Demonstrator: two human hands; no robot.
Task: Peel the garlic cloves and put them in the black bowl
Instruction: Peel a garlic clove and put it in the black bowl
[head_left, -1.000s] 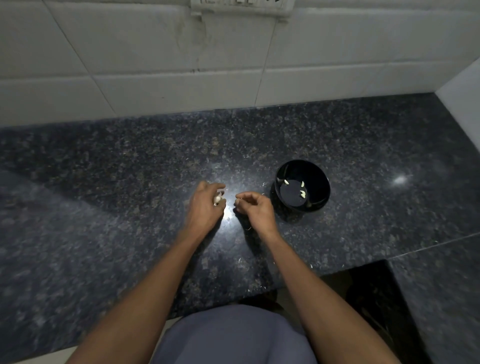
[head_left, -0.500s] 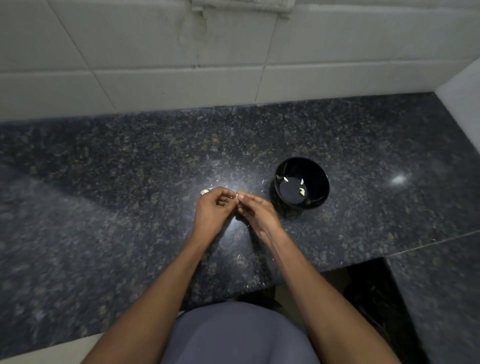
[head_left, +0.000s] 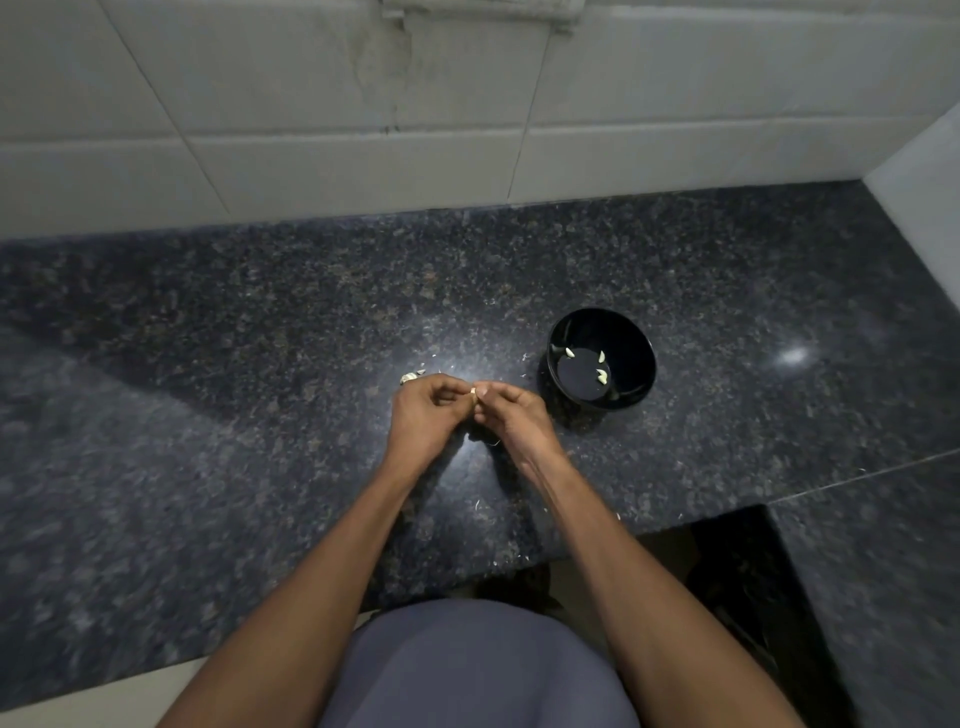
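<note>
Head view: a garlic clove (head_left: 473, 392) is pinched between the fingertips of the left hand (head_left: 426, 415) and right hand (head_left: 511, 415), too small to tell its long axis. Both hands' fingers curl inward, knuckles up, over the worktop (head_left: 260, 415), near the black bowl (head_left: 639, 353) holding three peeled cloves (head_left: 602, 375)

Garlic clove (head_left: 473, 391), small, pale, pinched between both hands' fingertips above the counter, left of the black bowl (head_left: 636, 343). Bowl round, glossy, upright, holds three peeled cloves (head_left: 602, 375). More garlic (head_left: 410, 377) lies just far-left of the hands.
</note>
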